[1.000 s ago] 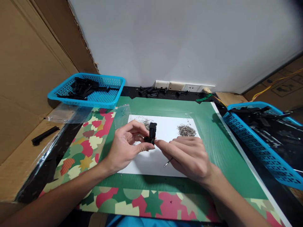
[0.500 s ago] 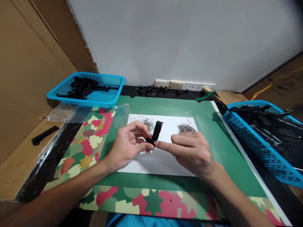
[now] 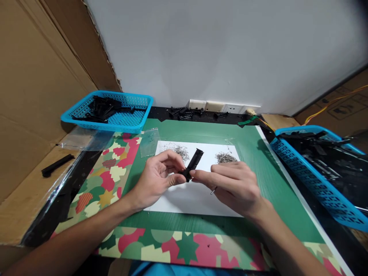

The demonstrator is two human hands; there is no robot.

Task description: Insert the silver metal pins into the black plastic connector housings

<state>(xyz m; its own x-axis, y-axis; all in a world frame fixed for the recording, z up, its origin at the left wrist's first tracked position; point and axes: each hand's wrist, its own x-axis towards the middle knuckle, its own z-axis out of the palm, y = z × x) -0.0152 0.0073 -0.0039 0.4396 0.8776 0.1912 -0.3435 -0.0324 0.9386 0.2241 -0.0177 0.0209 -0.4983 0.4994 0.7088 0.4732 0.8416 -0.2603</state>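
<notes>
Over the white sheet point(image 3: 186, 197), our left hand point(image 3: 156, 178) pinched the black part point(image 3: 193, 165), tip toward one o'clock; our right hand point(image 3: 234, 184) gripped a thin metal pin point(image 3: 213, 190).

The black part point(image 3: 194, 164) is a small, long, flat bar. It is held up in the air. Its low end is pinched between the fingers point(image 3: 175, 179) of the left hand point(image 3: 155, 180). One finger of the right hand point(image 3: 234, 184) touches that end too. Its top end sticks up and leans to the right, away from the fingers. A thin silver pin point(image 3: 213, 190) pokes out from under the right fingers.
</notes>
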